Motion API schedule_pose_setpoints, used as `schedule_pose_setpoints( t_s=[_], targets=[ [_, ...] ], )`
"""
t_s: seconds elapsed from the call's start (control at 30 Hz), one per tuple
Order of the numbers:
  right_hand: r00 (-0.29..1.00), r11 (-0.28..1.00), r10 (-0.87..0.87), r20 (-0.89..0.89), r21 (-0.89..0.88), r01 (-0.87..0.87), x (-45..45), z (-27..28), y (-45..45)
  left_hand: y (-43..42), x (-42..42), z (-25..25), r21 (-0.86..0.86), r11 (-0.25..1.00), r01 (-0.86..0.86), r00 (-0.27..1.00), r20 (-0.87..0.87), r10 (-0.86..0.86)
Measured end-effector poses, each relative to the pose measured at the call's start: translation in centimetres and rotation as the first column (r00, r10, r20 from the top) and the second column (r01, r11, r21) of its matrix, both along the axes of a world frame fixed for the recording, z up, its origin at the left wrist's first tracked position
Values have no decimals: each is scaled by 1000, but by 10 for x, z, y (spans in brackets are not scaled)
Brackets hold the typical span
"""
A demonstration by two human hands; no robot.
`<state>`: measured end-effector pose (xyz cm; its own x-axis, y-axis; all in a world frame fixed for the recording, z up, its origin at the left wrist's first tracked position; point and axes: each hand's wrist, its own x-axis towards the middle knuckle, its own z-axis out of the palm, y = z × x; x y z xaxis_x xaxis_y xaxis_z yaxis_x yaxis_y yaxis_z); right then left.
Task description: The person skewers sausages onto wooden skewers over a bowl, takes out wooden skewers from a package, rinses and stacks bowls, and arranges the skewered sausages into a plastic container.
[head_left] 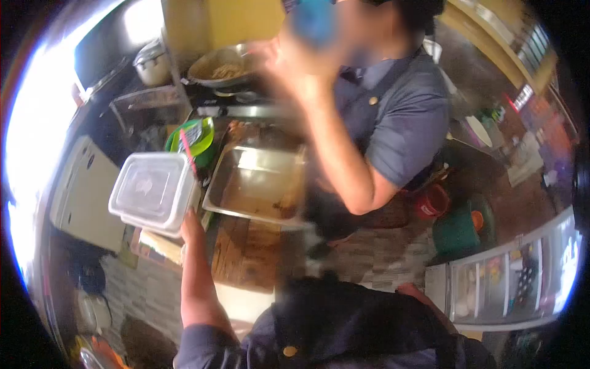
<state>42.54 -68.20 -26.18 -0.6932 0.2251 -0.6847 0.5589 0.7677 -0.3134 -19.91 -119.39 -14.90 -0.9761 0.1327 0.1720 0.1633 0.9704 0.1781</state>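
Observation:
My left hand (191,226) grips the right edge of a rectangular plastic container (152,186) with a translucent white lid, its fingers partly hidden behind it. The container is held up, left of a wide metal tray (258,182) on the counter. Beyond it stands a green bowl (200,136) with a red-pink handle across its rim. My right hand (408,289) shows only as a small blurred part low on the right, over the floor; its fingers cannot be made out.
A person in a dark shirt (409,117) stands ahead, arm raised with something blue. A pan of food (224,67) and a pot (152,64) stand at the back. A wooden board (246,249) lies nearer. On the right are a green tub (455,237), red container (432,202) and glass-fronted case (498,280).

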Motion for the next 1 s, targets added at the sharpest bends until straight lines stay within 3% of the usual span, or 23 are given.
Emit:
schedule_pose_setpoints(
  t_s=[0.07, 0.13, 0.17, 0.2, 0.27, 0.3, 0.33, 0.4, 0.43, 0.47, 0.5, 0.57, 0.63, 0.7, 0.77, 0.8, 0.87, 0.9, 0.97, 1.0],
  targets=[
    [971, 981, 187, -148, 88, -175, 10, -7, -4, 5, 10, 8, -60, 998, 4, 998, 61, -1],
    [927, 927, 360, -103, 149, -344, 12, -5, -18, 0, 16, 0, -63, 997, 36, 999, 17, -35],
    [985, 986, -165, 42, -34, 166, 25, -41, -12, 1, 20, 6, -63, 997, 43, 999, 2, -43],
    [966, 982, 191, -175, 44, -186, 17, -32, -15, 4, 30, 17, -60, 998, 27, 1000, 9, -27],
    [784, 858, 513, -350, 189, -477, 0, -6, -22, 9, 42, 21, -67, 998, 20, 1000, 12, -19],
    [966, 969, 242, -88, 78, -235, -18, 10, -32, 9, 45, 19, -45, 999, 16, 999, -39, -17],
    [976, 998, -61, 211, 40, 54, -28, 23, -45, 13, 47, 18, -25, 1000, 19, 996, -86, -21],
    [934, 942, -310, -176, -186, 278, -14, 23, -50, 29, 61, 27, 23, 997, 69, 994, -91, -66],
    [900, 896, -436, 23, -84, 436, -31, 30, -51, 38, 73, 34, 84, 992, 95, 991, -98, -87],
    [879, 875, -474, 51, -83, 477, -40, 42, -52, 48, 87, 40, 181, 959, 216, 966, -181, -183],
    [856, 852, -512, 78, -84, 517, -48, 49, -52, 58, 99, 42, 168, 956, 241, 962, -174, -212],
    [867, 867, -495, 65, -34, 497, -60, 58, -53, 82, 127, 41, 333, 809, 485, 873, -241, -424],
    [889, 888, -459, -3, -41, 458, -57, 58, -50, 111, 163, 39, 404, 748, 526, 847, -172, -503],
    [908, 913, -409, -87, -41, 407, -55, 51, -40, 129, 188, 14, 342, 665, 664, 730, -104, -675],
    [962, 980, -178, -208, 49, 192, -48, 37, -24, 165, 227, 20, 318, 633, 706, 692, -116, -713],
    [955, 976, -200, -217, 46, 215, -44, 25, -10, 179, 239, 16, 320, 578, 751, 639, -132, -758],
    [968, 995, -102, -230, -37, 96, -23, -2, 20, 211, 265, 18, 264, 504, 822, 533, -47, -845],
    [965, 992, -123, -230, -40, 117, -9, 3, 32, 229, 277, 13, 200, 462, 864, 472, -2, -882],
    [860, 930, -369, -354, -141, 341, 20, 13, 55, 271, 297, 8, 171, 385, 907, 391, 3, -921],
    [851, 922, -387, -355, -146, 358, 38, 10, 71, 293, 307, 6, 143, 323, 935, 327, 1, -945]
  ],
)
